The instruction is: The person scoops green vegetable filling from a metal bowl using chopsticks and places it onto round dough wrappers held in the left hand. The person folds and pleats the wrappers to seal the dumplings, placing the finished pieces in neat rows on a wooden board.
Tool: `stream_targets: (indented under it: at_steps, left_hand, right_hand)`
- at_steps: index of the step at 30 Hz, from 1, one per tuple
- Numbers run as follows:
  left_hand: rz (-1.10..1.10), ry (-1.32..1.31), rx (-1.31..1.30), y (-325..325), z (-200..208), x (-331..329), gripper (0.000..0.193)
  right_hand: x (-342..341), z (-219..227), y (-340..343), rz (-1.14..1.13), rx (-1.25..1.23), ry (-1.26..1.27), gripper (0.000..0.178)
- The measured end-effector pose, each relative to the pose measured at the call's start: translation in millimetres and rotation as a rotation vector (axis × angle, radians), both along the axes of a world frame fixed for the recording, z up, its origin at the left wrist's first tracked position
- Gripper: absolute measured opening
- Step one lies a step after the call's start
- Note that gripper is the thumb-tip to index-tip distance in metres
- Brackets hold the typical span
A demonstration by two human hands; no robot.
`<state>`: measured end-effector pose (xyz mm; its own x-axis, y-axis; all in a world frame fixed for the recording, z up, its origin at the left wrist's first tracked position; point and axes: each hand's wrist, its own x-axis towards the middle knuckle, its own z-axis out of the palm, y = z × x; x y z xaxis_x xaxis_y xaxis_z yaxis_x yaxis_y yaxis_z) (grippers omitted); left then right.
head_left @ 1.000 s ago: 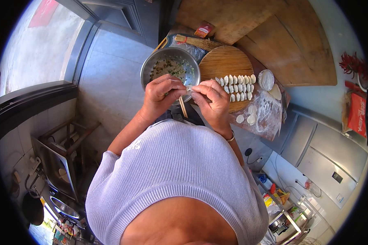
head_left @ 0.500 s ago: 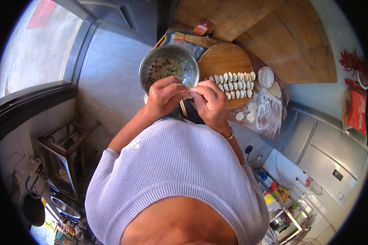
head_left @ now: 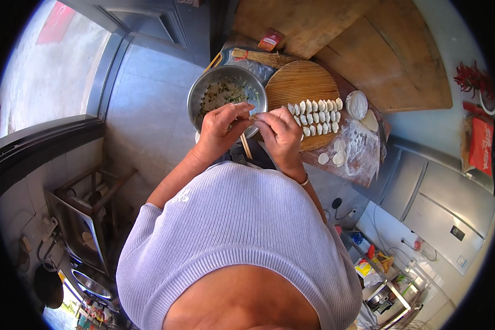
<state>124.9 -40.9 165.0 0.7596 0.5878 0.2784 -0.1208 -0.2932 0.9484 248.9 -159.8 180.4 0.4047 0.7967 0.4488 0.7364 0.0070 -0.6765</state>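
Head view. Take clock directions from the small pale dough piece (head_left: pixel 252 117), set at dial center, in front of the torso and just by the near rim of the metal bowl (head_left: pixel 193 100) as seen from above. Cannot tell its full shape; mostly hidden between fingertips.

Find left hand (head_left: pixel 221 130) at 8 o'clock, thumb and fingers pinched on the dough piece. Find right hand (head_left: pixel 283 133) at 4 o'clock, likewise pinching the same piece. Note bracelet (head_left: pixel 306 180) on right wrist.

Log metal bowl at 10 o'clock, containing chopped filling (head_left: pixel 217 96) with green bits. Log chopsticks (head_left: pixel 246 146) at 6 o'clock, just below the hands.

At 2 o'clock, record round ribbed wooden board (head_left: pixel 302 82), just beside the bowl. Count 3 rows of pale dumplings (head_left: pixel 314 117) on its near half, toward 3 o'clock. Farther out at 3 o'clock, record round white dish (head_left: pixel 357 104). At 4 o'clock, record flat round wrappers (head_left: pixel 339 157), some overlapping, on a flour-dusted surface (head_left: pixel 363 151).

At 12 o'clock, beyond bowl and board, note straw bundle (head_left: pixel 264 57) and, farther off, red packet (head_left: pixel 270 39).
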Motion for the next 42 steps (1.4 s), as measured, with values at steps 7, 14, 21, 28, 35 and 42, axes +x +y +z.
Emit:
stream_targets:
  at_steps: [7, 14, 21, 28, 35, 42]
  left_hand:
    - [-0.006, -0.054, 0.052, 0, 3, 4, 0.015]
    - [-0.018, -0.076, 0.021, 3, -4, 5, 0.013]
    - [-0.022, -0.059, -0.23, -6, -10, 4, 0.032]
    - [-0.084, -0.025, -0.24, -15, -8, 15, 0.031]
    - [-0.19, 0.033, 0.177, -31, -26, 39, 0.022]
    - [-0.472, 0.422, 0.374, -68, -38, 58, 0.058]
  right_hand:
    - [-5, 10, -3, -0.017, -0.012, -0.053, 0.018]
    - [-3, 7, -3, -0.014, -0.004, 0.082, 0.027]
    - [-4, -12, -15, -0.131, 0.071, 0.476, 0.044]
    - [0, -11, -28, -0.144, 0.1, 0.627, 0.039]
    - [13, -61, -62, -0.021, -0.022, 1.011, 0.027]
    - [20, -145, -106, -0.601, -0.056, 1.103, 0.014]
